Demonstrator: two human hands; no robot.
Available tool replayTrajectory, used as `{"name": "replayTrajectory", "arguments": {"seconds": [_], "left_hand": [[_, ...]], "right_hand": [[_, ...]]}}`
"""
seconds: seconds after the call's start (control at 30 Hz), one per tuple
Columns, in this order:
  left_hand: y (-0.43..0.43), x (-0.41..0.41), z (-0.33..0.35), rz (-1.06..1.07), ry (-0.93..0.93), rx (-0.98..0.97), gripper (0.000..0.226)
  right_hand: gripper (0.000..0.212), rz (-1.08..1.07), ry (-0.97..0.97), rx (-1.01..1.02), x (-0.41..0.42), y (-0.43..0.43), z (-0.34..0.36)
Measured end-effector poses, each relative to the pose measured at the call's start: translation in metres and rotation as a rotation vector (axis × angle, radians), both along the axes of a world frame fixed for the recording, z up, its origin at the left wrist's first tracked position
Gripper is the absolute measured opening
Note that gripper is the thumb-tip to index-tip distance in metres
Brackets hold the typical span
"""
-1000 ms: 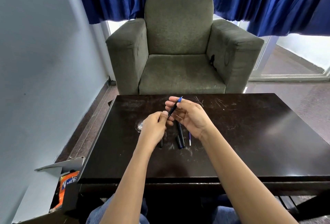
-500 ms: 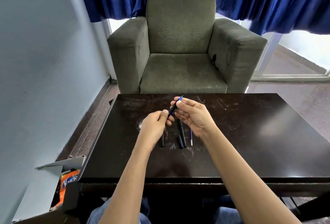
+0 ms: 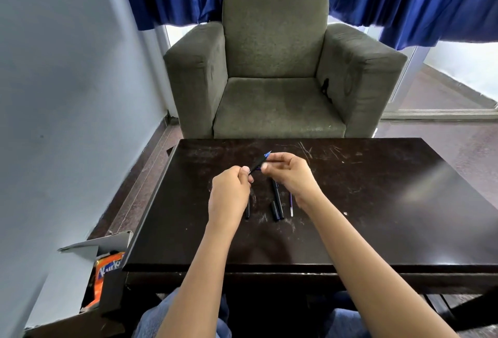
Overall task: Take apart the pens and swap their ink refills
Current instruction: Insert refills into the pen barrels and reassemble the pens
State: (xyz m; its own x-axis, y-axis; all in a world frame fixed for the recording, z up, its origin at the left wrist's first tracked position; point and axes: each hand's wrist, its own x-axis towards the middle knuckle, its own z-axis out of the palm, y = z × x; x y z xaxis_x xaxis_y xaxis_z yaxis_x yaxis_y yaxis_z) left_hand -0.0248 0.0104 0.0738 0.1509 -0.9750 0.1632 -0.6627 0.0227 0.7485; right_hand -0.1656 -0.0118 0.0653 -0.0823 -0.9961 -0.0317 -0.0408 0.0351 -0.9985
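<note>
Both hands hold one black pen [image 3: 258, 162] with a blue end above the dark table [image 3: 377, 203]. My left hand [image 3: 230, 193] pinches its lower end. My right hand [image 3: 292, 174] pinches the upper part near the blue end. On the table under my hands lie a long black pen barrel [image 3: 277, 200], a short black piece [image 3: 274, 210] beside it, another black piece [image 3: 247, 211] partly hidden by my left hand, and a thin refill [image 3: 291, 207] with a purple-blue shaft.
A grey armchair [image 3: 275, 73] stands just beyond the table's far edge. A wall runs along the left. An open cardboard box [image 3: 107, 270] with an orange packet sits on the floor by the table's near-left corner. Blue curtains hang behind.
My hands have shifted slightly apart along the pen and the pen lies flatter than before. The parts on the table have not moved.
</note>
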Motion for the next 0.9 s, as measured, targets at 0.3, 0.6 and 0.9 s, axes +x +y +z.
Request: {"name": "replayTrajectory", "arguments": {"seconds": [0.3,0.6,0.9], "left_hand": [[-0.001,0.002,-0.001,0.024,-0.015,0.059,0.038],[-0.001,0.003,0.000,0.022,-0.027,0.071,0.038],[-0.003,0.004,0.001,0.030,-0.012,0.081,0.037]], "right_hand": [[0.073,0.427,1.575,-0.053,-0.007,0.007,-0.049],[0.050,0.480,1.738,-0.087,-0.005,0.006,-0.075],[0.027,0.406,1.322,-0.164,-0.001,0.000,-0.074]]}}
